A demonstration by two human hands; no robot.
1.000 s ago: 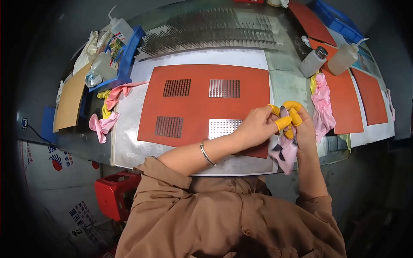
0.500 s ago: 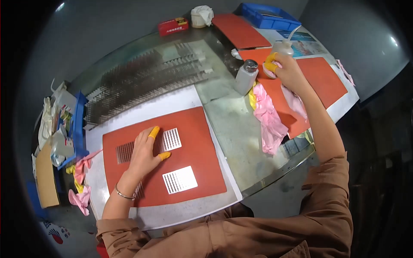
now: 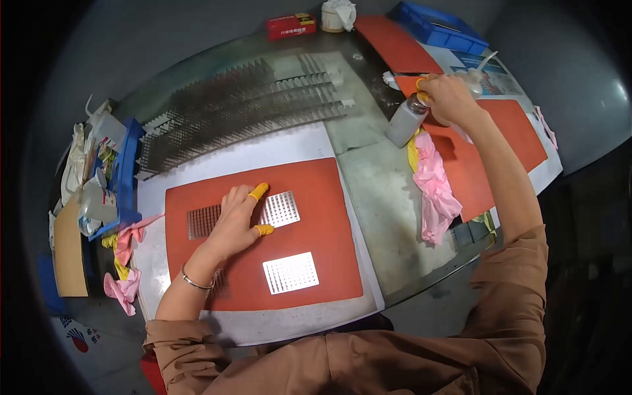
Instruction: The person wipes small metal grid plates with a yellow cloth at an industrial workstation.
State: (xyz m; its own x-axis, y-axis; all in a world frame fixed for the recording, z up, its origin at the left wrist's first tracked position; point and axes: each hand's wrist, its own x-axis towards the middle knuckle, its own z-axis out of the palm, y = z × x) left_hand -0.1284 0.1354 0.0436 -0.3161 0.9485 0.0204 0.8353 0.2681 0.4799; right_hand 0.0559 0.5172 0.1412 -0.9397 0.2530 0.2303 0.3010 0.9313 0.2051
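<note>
On a red mat [image 3: 329, 257] lie several thin metal plates with rows of small slots. My left hand [image 3: 237, 220] is over the mat, yellow finger covers on thumb and forefinger. Those two tips are spread apart at the left part of the upper right plate [image 3: 284, 209]. Nearer to me lies another bright plate [image 3: 291, 273]; a darker plate [image 3: 203, 222] is partly under the hand. My right hand [image 3: 447, 99], also with yellow covers, is closed at the metal top of a whitish bottle [image 3: 406, 122]. Pink cloth [image 3: 463, 133] shows below its palm, mostly hidden.
Long rows of slotted metal strips [image 3: 243, 112] stand at the back left. A pink cloth [image 3: 434, 191] lies right of the middle. Blue trays [image 3: 441, 29] [image 3: 128, 178] sit at back right and far left. A spouted bottle [image 3: 473, 80] is behind my right hand.
My right hand has come from beside the bottle to its metal top. My left hand stays over the plates. The whole view has shifted slightly.
</note>
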